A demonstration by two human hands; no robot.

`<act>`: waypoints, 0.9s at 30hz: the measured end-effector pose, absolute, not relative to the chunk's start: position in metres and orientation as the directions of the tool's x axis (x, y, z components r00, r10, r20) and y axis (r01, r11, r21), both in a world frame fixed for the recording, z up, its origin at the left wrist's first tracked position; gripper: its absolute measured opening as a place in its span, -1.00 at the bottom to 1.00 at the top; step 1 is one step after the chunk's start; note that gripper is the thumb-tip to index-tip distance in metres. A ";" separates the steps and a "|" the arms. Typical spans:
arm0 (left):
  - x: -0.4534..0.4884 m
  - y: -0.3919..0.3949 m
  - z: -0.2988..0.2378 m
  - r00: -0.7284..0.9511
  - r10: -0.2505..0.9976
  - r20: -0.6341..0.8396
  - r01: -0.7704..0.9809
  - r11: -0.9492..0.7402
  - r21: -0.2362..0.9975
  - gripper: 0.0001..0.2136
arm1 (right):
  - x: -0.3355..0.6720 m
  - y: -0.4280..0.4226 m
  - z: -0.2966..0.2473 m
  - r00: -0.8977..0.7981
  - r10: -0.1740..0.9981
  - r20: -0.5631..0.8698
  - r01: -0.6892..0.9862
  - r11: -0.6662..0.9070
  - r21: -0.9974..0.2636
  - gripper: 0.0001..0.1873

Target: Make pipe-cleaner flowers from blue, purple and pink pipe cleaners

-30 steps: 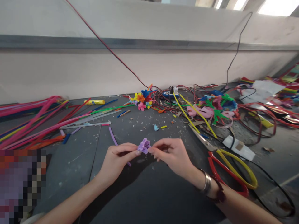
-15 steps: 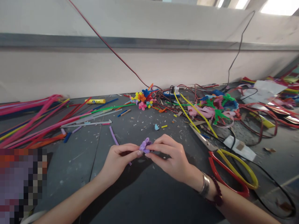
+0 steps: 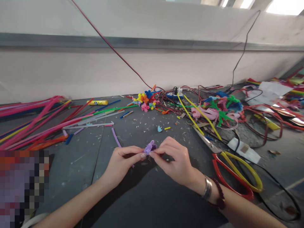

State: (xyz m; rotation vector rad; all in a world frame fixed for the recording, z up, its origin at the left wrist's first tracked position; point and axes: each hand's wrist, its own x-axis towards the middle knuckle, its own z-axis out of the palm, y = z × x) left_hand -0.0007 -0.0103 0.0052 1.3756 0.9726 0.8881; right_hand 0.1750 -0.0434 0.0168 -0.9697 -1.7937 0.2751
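Between my two hands is a small purple pipe-cleaner flower (image 3: 149, 147), held just above the dark table. My left hand (image 3: 123, 163) pinches its left side between thumb and fingertips. From the right, the thumb and index finger of my right hand (image 3: 174, 158) close on the flower's other edge; the exact spot they grip is partly hidden. A purple pipe-cleaner strip (image 3: 116, 137) lies on the table behind my left hand, which covers its middle. Beyond the flower sit a light-blue scrap (image 3: 159, 129) and a short yellow piece (image 3: 167, 128).
Scissors with red and yellow handles (image 3: 234, 172) lie beside my right forearm. Long coloured pipe cleaners (image 3: 49, 131) spread across the left, near a yellow tube (image 3: 97, 103). Finished-looking colourful flowers (image 3: 144, 100), a power strip (image 3: 174, 95) and tangled cables line the wall.
The flower has shifted slightly to the right and turned a little in my fingertips. My right thumb and index finger have drawn closer together on it.
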 end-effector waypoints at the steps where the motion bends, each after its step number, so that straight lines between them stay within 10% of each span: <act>1: 0.000 -0.011 0.005 0.362 0.931 -0.038 0.049 0.021 0.999 -0.95 | 0.174 -0.044 0.016 -0.143 0.712 0.688 0.498 0.652 -0.571 -0.92; 8: 0.001 -0.014 0.008 0.346 0.937 -0.045 0.058 0.026 0.998 -0.96 | 0.170 -0.048 0.013 -0.175 0.647 0.742 0.611 0.663 -0.433 -0.88; 18: 0.000 -0.011 0.006 0.512 0.802 -0.307 -0.237 0.475 0.847 -0.93 | 0.177 -0.046 0.020 -0.149 0.694 0.705 0.474 0.676 -0.565 -0.79; 27: 0.002 -0.014 0.008 0.484 0.819 -0.309 -0.193 0.444 0.875 -0.96 | 0.169 -0.050 0.023 -0.096 0.738 0.668 0.473 0.625 -0.622 -0.92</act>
